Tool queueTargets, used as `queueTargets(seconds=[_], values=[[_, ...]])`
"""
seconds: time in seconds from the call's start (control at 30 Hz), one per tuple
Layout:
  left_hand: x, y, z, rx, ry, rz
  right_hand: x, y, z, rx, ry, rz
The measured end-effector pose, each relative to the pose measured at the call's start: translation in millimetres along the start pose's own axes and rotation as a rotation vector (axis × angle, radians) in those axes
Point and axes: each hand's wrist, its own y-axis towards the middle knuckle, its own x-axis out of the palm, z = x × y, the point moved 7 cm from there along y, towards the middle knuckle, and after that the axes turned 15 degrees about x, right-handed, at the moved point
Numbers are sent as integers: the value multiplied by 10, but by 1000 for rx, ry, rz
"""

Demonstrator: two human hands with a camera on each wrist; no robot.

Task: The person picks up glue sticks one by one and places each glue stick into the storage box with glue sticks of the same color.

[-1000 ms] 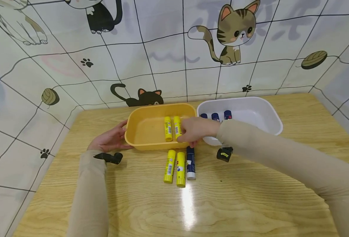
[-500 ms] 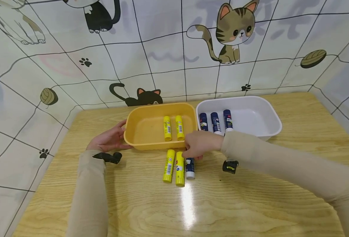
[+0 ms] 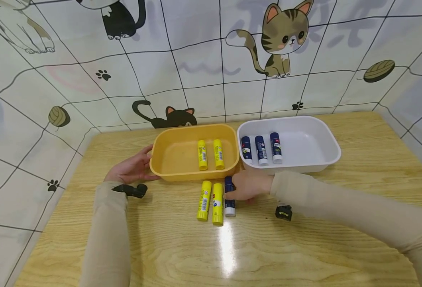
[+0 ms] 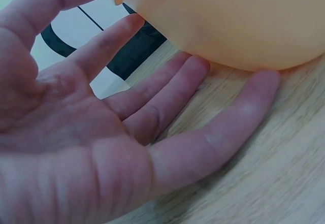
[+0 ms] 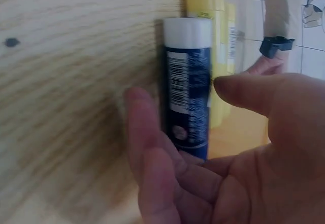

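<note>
In the head view my right hand (image 3: 250, 184) reaches over a dark blue glue stick (image 3: 230, 209) with a white end, lying on the table. The right wrist view shows its thumb on one side of this glue stick (image 5: 188, 92) and its fingers on the other, slightly spread; firm contact cannot be seen. My left hand (image 3: 130, 166) rests with extended fingertips against the left end of the yellow tray (image 3: 167, 175). Two yellow glue sticks (image 3: 204, 201) lie left of the blue one. Two more yellow glue sticks (image 3: 202, 155) are inside the yellow tray.
A white tray (image 3: 309, 147) stands right beside the yellow one, with three blue glue sticks (image 3: 261, 150) along its left part. Both trays stand near the back of the wooden table (image 3: 286, 251). Behind rises a cat-patterned backdrop (image 3: 203, 71).
My right hand has let go of a yellow glue stick inside the yellow tray, then moved out over the rim and down to the blue glue stick. The left hand stays put.
</note>
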Motion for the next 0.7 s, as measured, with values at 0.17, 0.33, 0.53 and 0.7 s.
queueTargets(seconds=[0.17, 0.33, 0.53, 0.7], values=[[1, -8, -2, 1, -1, 0, 53, 48, 12, 16, 33, 28], [0, -12, -5, 4, -7, 3, 59, 65, 18, -1, 115, 43], [-12, -2, -3, 9, -1, -4, 95, 98, 86, 15, 385, -35], [-29, 6, -11, 12, -3, -11, 133, 105, 117, 20, 503, -92]])
